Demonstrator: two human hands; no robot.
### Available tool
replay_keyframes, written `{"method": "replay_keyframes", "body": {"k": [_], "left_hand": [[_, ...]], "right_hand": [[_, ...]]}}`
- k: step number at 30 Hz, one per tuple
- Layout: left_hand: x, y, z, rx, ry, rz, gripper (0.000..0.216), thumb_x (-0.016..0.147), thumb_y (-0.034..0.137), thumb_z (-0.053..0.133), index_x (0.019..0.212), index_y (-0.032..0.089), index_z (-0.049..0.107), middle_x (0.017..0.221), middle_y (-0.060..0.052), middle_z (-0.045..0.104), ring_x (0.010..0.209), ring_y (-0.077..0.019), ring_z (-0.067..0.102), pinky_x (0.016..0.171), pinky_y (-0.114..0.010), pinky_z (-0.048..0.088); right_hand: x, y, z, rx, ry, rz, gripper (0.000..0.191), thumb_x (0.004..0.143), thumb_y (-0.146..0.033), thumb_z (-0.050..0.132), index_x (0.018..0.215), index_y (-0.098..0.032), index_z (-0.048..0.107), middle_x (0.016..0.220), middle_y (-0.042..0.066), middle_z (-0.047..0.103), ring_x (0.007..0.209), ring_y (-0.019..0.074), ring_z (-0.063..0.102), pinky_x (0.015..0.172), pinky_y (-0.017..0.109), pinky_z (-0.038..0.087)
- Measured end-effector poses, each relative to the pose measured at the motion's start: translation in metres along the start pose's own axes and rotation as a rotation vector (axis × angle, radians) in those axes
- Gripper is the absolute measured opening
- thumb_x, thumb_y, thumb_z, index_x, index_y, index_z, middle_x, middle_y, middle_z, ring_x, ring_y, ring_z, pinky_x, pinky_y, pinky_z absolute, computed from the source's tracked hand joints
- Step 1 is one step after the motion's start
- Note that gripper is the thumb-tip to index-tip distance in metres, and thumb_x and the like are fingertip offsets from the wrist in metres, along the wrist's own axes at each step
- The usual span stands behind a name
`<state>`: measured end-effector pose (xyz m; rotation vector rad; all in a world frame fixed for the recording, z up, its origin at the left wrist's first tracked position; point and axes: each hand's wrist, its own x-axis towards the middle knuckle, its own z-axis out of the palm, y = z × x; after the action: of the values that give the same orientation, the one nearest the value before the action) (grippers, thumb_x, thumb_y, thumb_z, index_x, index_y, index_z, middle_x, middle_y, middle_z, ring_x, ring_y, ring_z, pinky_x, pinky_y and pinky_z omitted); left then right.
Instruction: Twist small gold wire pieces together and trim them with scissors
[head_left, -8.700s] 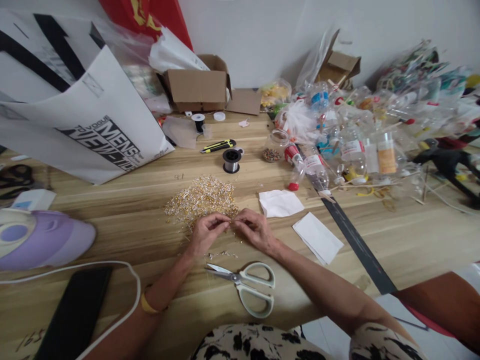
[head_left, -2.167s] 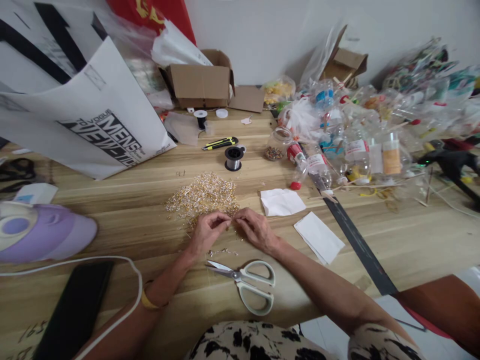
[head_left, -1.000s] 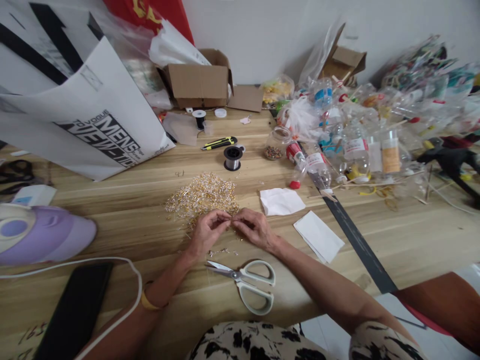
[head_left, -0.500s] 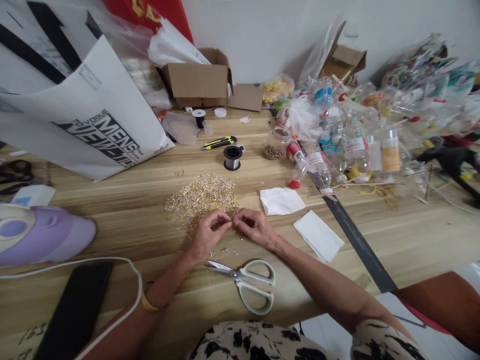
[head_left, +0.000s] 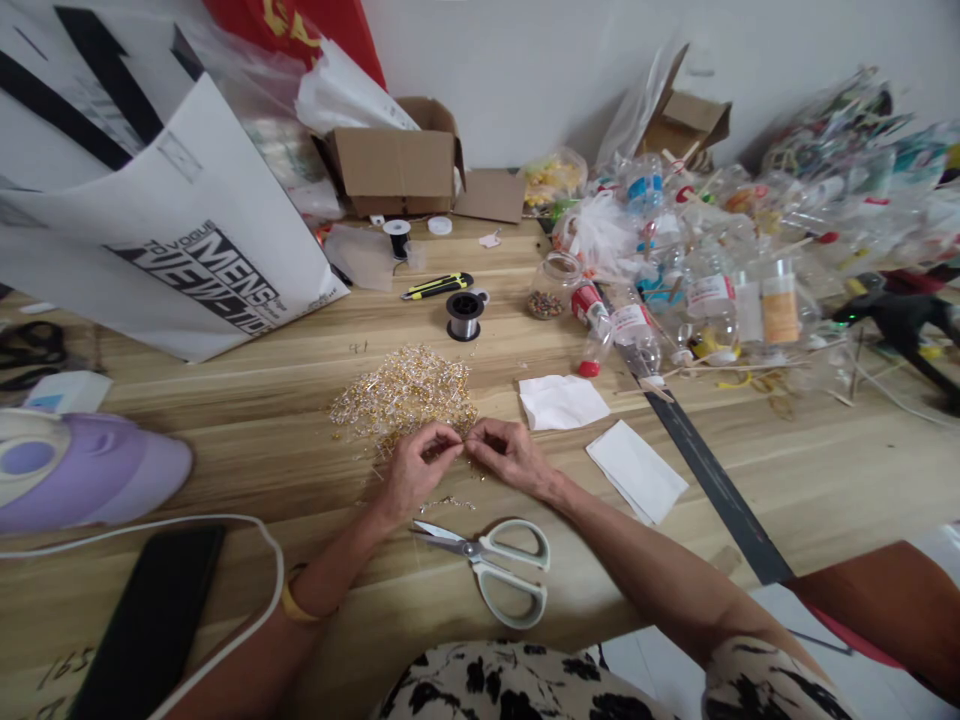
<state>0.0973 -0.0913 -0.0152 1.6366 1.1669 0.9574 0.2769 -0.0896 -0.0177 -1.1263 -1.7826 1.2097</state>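
Observation:
My left hand (head_left: 421, 462) and my right hand (head_left: 510, 455) meet fingertip to fingertip at the near right edge of a pile of gold and clear beads (head_left: 409, 393). Thumb and forefinger are pinched together on each side. Whatever lies between them is too small to make out. Just below the hands, a short beaded strand (head_left: 448, 503) rests on the wooden table. White-handled scissors (head_left: 480, 555) lie nearer to me with their blades slightly apart. Beyond the pile stands a spool of fine clear or silvery line (head_left: 465, 318).
A yellow-black utility knife (head_left: 437, 287) and a jar of small beads (head_left: 553, 290) lie farther back. Folded white papers (head_left: 637, 470) sit at right, near many plastic bottles (head_left: 709, 300). At left are a white bag (head_left: 165, 220), a purple device (head_left: 112, 465) and a black phone (head_left: 150, 620).

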Motion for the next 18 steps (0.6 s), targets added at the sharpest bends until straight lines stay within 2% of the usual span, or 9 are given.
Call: {"method": "replay_keyframes", "body": {"k": [5,11,14,18], "left_hand": [[0.001,0.003,-0.002,0.048,0.001,0.048,0.006,0.081,0.021,0.059,0.08,0.017,0.062,0.079,-0.004,0.064,0.077,-0.0164,0.061,0.072,-0.028,0.049],[0.002,0.011,-0.005,0.166,0.118,0.179,0.013,0.084,0.023,0.056,0.073,0.018,0.061,0.083,-0.005,0.063,0.085,-0.0189,0.058,0.081,-0.033,0.046],[0.001,0.013,-0.007,0.219,0.162,0.201,0.016,0.085,0.026,0.055,0.073,0.018,0.06,0.081,-0.005,0.062,0.084,-0.0191,0.057,0.08,-0.032,0.046],[0.001,0.011,-0.006,0.298,0.146,0.242,0.013,0.083,0.03,0.061,0.077,0.018,0.063,0.081,-0.005,0.063,0.083,-0.0194,0.057,0.078,-0.032,0.045]], "right_hand": [[0.0,0.001,0.001,0.024,0.019,0.015,0.024,0.088,-0.034,0.052,0.079,-0.013,0.059,0.067,0.0,0.055,0.059,0.0098,0.045,0.055,0.021,0.035],[0.001,0.002,0.001,0.028,0.04,-0.001,0.026,0.088,-0.037,0.052,0.077,-0.014,0.057,0.066,-0.001,0.054,0.058,0.0096,0.043,0.054,0.021,0.034],[0.001,0.002,0.001,0.031,0.049,-0.005,0.026,0.088,-0.037,0.051,0.075,-0.014,0.056,0.065,-0.001,0.053,0.058,0.0096,0.043,0.054,0.021,0.034],[0.0,0.003,0.0,0.02,0.062,0.006,0.025,0.088,-0.036,0.051,0.076,-0.014,0.056,0.065,-0.001,0.052,0.058,0.0096,0.043,0.054,0.021,0.034]]}}
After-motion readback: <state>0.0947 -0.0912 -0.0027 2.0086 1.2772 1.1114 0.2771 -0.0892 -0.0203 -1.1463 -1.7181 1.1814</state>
